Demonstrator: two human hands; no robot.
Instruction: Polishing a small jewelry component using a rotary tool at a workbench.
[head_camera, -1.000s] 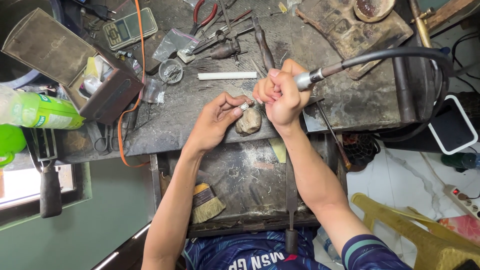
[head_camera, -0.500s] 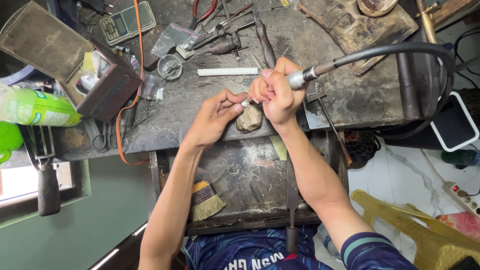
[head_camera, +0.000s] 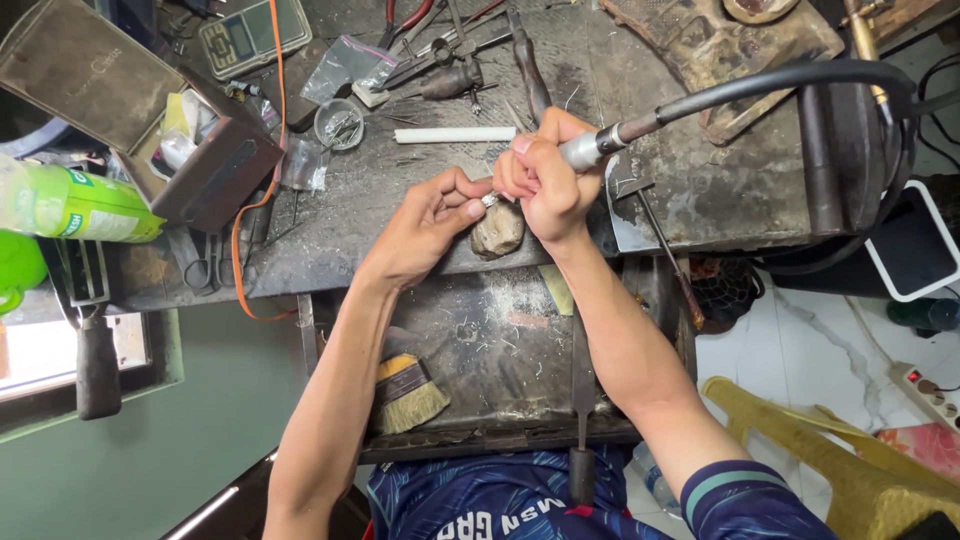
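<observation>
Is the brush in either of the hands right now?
No, the brush lies in the tray below the bench, while the right hand grips the rotary tool.

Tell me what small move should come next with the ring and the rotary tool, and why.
Probably ease the rotary handpiece tip a touch further along the ring. The left hand pinches the ring against the worn bench peg, the right hand grips the handpiece right at it, so both look braced for fine work.

Silver ring (head_camera: 490, 199); black hose (head_camera: 780, 78); white stick (head_camera: 455, 134); green bottle (head_camera: 70, 205).
</observation>
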